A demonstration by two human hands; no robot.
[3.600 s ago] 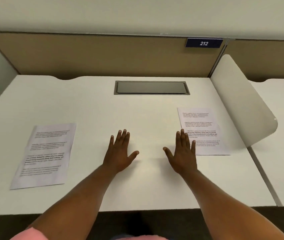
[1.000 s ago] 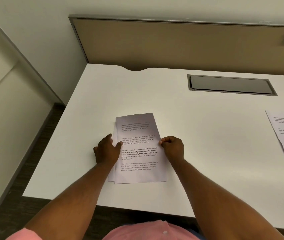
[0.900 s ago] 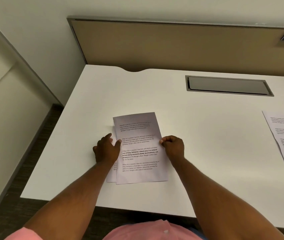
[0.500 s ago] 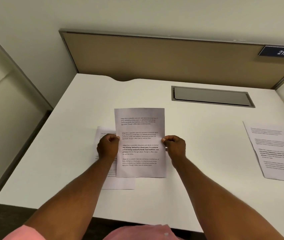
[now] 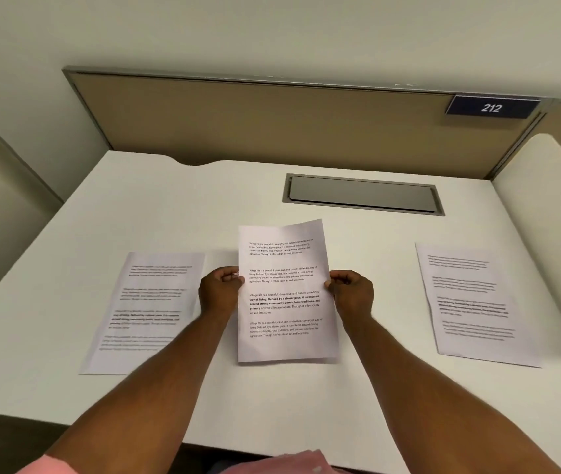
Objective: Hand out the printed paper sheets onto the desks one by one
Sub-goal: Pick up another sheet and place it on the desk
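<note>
Left hand [image 5: 219,290]: pinches the held sheet [image 5: 284,292].
Right hand [image 5: 352,292]: pinches its other side.
Tip: lay it flat on the table [image 5: 204,206], between the 2 other sheets, not on top.

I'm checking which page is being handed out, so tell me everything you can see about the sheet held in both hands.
The held sheet is a white printed page, portrait, with four short blocks of black text; part of the third is bold. It looks like thin paper, slightly bowed, its top right corner raised. The left hand pinches its left edge and the right hand its right edge, about mid-height. It is above the middle of the white desk, between two sheets lying flat.
</note>
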